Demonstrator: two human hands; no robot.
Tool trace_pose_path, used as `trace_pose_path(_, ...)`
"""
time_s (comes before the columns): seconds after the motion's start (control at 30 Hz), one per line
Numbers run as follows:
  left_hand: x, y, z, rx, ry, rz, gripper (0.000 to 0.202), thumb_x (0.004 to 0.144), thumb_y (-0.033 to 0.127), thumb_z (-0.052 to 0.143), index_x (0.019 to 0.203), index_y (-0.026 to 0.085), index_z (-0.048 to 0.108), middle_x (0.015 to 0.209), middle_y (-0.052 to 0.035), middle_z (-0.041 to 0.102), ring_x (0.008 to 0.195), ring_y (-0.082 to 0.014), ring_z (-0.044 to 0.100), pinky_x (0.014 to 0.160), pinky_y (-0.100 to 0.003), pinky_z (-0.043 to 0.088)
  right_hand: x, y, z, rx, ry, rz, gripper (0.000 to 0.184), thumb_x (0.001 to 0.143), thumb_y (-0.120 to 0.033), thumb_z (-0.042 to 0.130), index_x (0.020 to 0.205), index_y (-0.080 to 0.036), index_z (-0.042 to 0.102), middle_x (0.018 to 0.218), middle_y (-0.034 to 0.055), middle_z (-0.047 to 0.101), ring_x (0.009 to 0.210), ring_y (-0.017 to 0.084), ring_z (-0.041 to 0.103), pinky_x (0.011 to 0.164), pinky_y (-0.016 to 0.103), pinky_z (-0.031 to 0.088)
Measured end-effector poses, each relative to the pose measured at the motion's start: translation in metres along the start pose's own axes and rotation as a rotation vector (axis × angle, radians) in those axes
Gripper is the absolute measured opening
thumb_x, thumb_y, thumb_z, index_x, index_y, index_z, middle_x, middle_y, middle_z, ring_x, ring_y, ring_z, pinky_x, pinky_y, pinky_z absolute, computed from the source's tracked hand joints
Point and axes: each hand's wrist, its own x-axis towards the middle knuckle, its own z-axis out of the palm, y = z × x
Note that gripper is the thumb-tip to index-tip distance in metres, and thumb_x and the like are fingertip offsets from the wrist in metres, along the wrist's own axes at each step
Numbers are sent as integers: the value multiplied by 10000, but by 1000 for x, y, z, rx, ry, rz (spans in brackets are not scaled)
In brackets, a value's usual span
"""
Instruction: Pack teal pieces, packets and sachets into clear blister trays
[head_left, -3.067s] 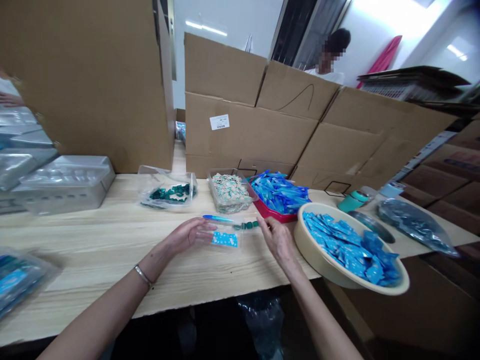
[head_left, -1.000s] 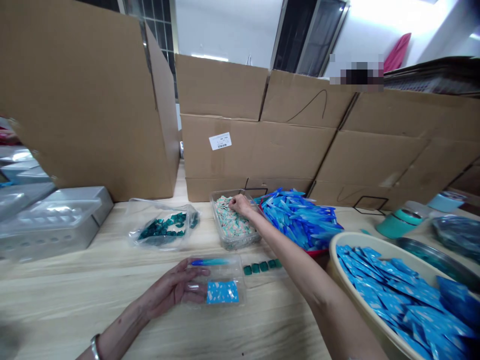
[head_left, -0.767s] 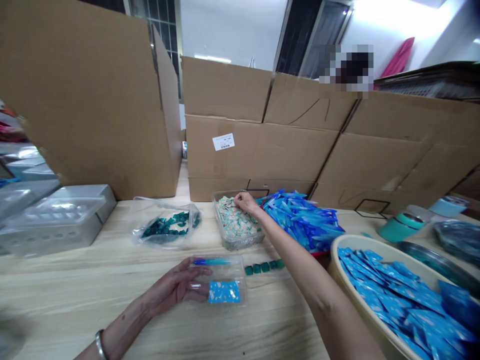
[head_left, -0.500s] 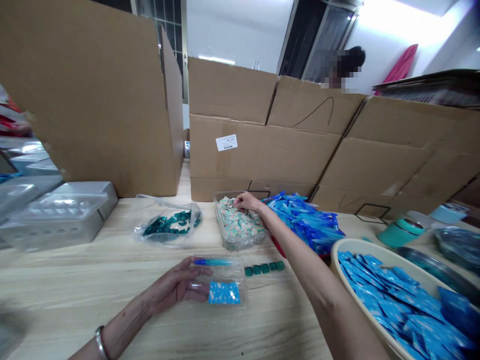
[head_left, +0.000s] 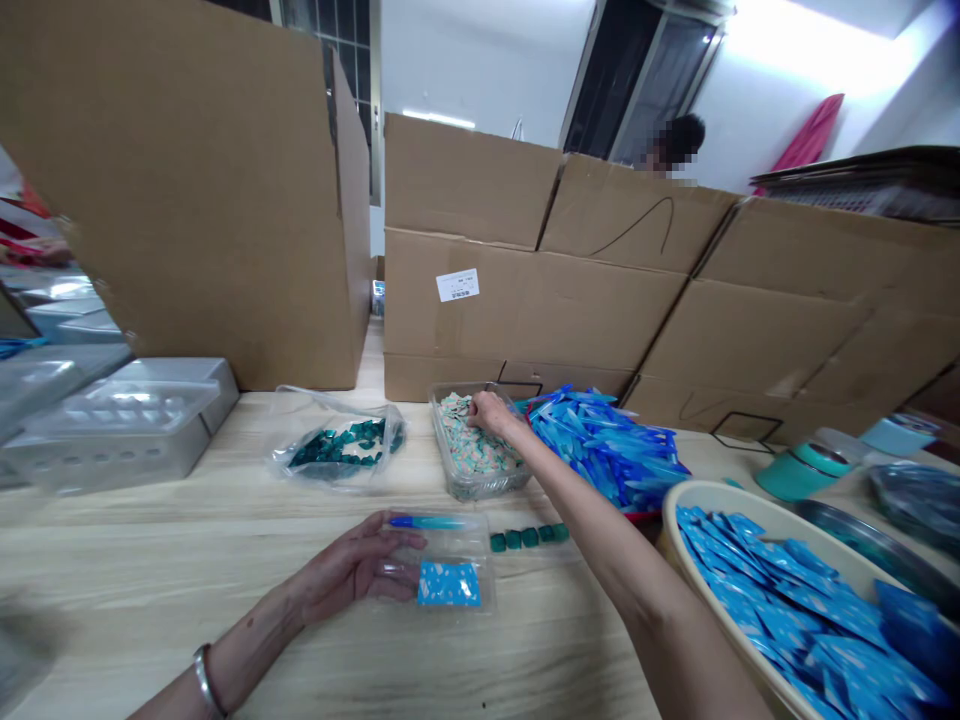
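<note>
Left hand [head_left: 358, 570]: clear case [head_left: 463, 546] is grasped at its left end, apparently for steadiness; blue pen-shaped item [head_left: 431, 522] and blue packet [head_left: 448, 584] are contained. Right hand [head_left: 491, 412]: fingers are placed among small pieces [head_left: 476, 452] in tub [head_left: 487, 488]; grip cannot be told. Green squares [head_left: 530, 537]: aligned beside the case, perhaps for order. White label [head_left: 457, 285] on cardboard [head_left: 585, 310]: print cannot be read.

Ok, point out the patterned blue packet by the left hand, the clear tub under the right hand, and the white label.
Patterned blue packet [head_left: 449, 584]: head view, middle of printed face.
Clear tub [head_left: 486, 488]: head view, near wall.
White label [head_left: 457, 286]: head view, centre.
</note>
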Motion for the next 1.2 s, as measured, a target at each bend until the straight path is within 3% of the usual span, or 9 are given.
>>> trace_pose_path(0.23, 0, -1, -1, -23, -8, 19, 285, 777, 207, 587, 1058, 177, 547, 1178, -130, 568, 810, -223, 642, 773, -448, 485, 2, 24, -25, 249, 99, 70, 136, 713, -212, 627, 788, -99, 645, 627, 41, 651, 513, 89, 553, 486, 167, 423)
trace_pose_path(0.37, 0, 0, 1, -14, 13, 19, 280, 793, 212, 566, 1069, 171, 537, 1186, -134, 561, 834, -240, 640, 786, -452, 478, 10, 36, -34, 345, 58, 81, 123, 647, -189, 691, 710, -92, 649, 541, 16, 622, 432, 73, 516, 433, 159, 422)
trace_pose_path(0.57, 1, 1, 3, -26, 45, 22, 294, 798, 204, 558, 1088, 173, 522, 1209, -143, 547, 858, -248, 643, 807, -454, 467, 24, 32, -28, 343, 18, 129, 63, 638, -146, 679, 670, -95, 662, 463, -5, 587, 380, 63, 482, 416, 160, 404)
trace_pose_path(0.7, 2, 1, 3, -39, 48, 17, 326, 794, 202, 563, 1114, 184, 506, 1202, -142, 554, 854, -244, 646, 820, -462, 460, 28, 24, -19, 277, 13, 189, 65, 627, -156, 677, 650, -95, 673, 448, 11, 592, 408, 86, 524, 456, 175, 418)
trace_pose_path(1.0, 1, 0, 2, -40, 32, 20, 267, 799, 195, 554, 1063, 170, 524, 1187, -139, 557, 850, -246, 643, 787, -442, 468, 30, 15, -13, 165, 35, 222, 104, 552, -105, 694, 643, -155, 700, 599, 50, 669, 703, 164, 642, 608, 176, 442)
trace_pose_path(1.2, 0, 0, 2, -27, 22, 22, 259, 796, 210, 559, 1051, 170, 535, 1180, -133, 558, 839, -240, 642, 785, -441, 465, 28, 23, -25, 217, 48, 154, 102, 618, -150, 663, 709, -116, 696, 561, 27, 647, 554, 114, 600, 510, 157, 427)
